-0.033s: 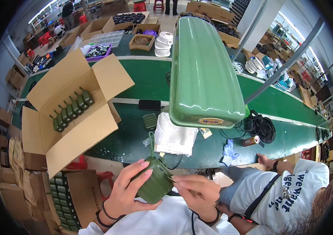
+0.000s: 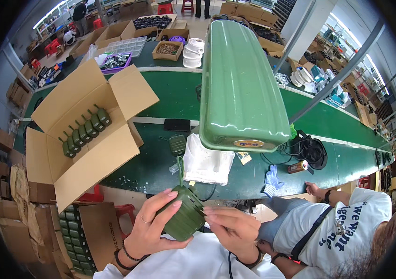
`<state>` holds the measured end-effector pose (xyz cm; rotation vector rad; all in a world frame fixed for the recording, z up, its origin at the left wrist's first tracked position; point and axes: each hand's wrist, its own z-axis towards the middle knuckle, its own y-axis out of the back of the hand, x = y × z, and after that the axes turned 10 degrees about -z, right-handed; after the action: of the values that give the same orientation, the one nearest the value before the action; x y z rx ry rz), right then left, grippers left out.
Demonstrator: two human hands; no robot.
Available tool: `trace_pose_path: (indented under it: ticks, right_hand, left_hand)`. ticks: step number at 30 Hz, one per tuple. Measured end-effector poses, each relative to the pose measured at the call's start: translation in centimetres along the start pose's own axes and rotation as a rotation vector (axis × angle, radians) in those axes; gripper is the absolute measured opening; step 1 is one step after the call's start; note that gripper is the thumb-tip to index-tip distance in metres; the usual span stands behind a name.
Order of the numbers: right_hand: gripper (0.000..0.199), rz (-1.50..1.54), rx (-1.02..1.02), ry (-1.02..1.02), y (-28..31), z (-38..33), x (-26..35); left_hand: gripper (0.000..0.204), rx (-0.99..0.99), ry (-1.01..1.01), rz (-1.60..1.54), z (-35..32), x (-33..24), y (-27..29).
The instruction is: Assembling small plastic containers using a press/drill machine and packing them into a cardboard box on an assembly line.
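Observation:
A dark green ribbed device with a loop strap, like a small portable speaker (image 2: 185, 217), is held up in front of me. My left hand (image 2: 154, 218) wraps round it from the left, thumb below and fingers across its top. At the device's right edge, my right hand (image 2: 233, 228) has its thumb and fingers pinched together. Whatever is between those fingertips, if anything, is too small to make out. The green strap (image 2: 180, 167) stands up from the device's top. Beyond it on the bench lie a similar green device (image 2: 177, 145) and a white plastic bag (image 2: 208, 160).
An open carton (image 2: 91, 162) at the left holds a row of similar green devices. A big green lamp-like housing (image 2: 244, 88) hangs over the bench. A glove (image 2: 272, 181), a can (image 2: 298, 167) and a black bag (image 2: 313, 152) lie rightward, near a seated co-worker (image 2: 328, 228).
My right fingers have shifted slightly at the device's right edge and look closer together. The left hand keeps the same hold.

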<state>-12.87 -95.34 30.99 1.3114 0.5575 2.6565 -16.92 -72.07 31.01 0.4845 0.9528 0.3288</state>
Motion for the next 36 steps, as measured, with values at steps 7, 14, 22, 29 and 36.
trace_pose_path:
  ticks: [7,14,22,29,36]
  right_hand:
    - [0.025,-0.299,-0.005,-0.002,0.3,-0.8,-0.2]
    - [0.026,-0.412,-0.099,-0.058,1.4,-2.6,-1.2]
    - [0.022,-0.406,-0.004,-0.094,1.2,-4.4,-0.9]
    - [0.015,-0.352,-0.210,0.032,-0.9,-4.0,1.4]
    - [0.009,0.109,0.141,-0.495,-3.3,-2.9,-2.7]
  left_hand:
    - [0.095,0.034,-0.034,-0.004,0.7,0.2,-1.8]
    - [0.082,0.135,0.034,-0.115,1.4,0.5,-3.8]
    - [0.080,0.225,0.045,-0.224,1.5,-0.1,-3.1]
    - [0.044,0.146,0.292,-0.318,0.5,0.5,-2.2]
    - [0.050,-0.233,0.941,-0.120,-3.5,5.6,6.9]
